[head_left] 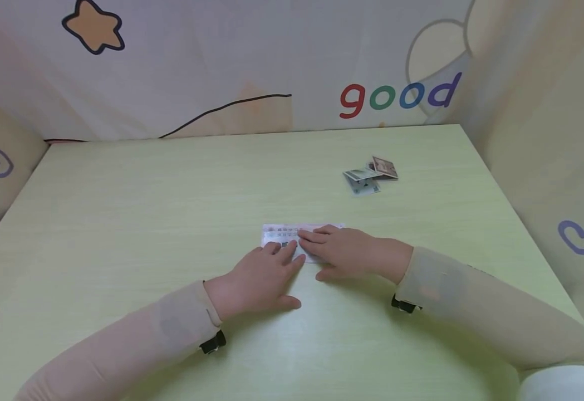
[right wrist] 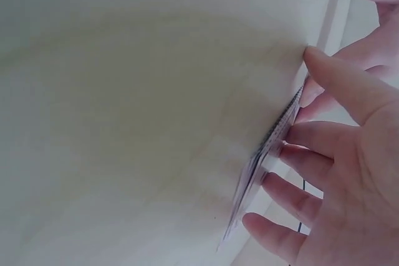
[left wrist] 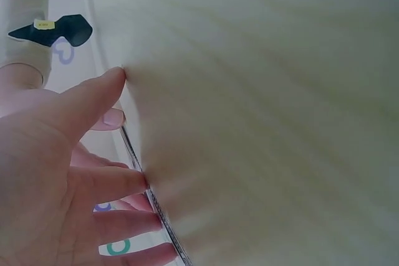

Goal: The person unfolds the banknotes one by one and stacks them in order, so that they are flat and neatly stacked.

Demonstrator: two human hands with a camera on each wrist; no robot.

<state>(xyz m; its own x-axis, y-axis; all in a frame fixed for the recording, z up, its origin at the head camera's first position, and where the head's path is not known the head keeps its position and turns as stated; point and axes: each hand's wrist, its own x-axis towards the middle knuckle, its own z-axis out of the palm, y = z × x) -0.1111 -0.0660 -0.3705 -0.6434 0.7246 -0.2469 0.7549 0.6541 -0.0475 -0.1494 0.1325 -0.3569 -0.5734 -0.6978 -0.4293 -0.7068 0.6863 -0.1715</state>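
A folded slip of printed paper (head_left: 283, 229), whitish pink with dark print, lies flat on the table in front of the person. The left hand (head_left: 256, 278) presses on its near left part with extended fingertips, its thumb spread out on the tabletop. From the other side, the right hand (head_left: 354, 252) lays its fingers across the slip's right part, partly covering it. In the right wrist view the paper layers (right wrist: 265, 144) show edge-on beneath the right fingertips. The left wrist view gives only a thin dark edge of the slip (left wrist: 163, 213) under the left fingers.
Farther back on the right, a folded greenish printed paper (head_left: 363, 181) lies against a folded brownish one (head_left: 385, 167). The pale green table (head_left: 146, 200) ends at a printed curtain (head_left: 196, 67) behind, with more curtain on both sides.
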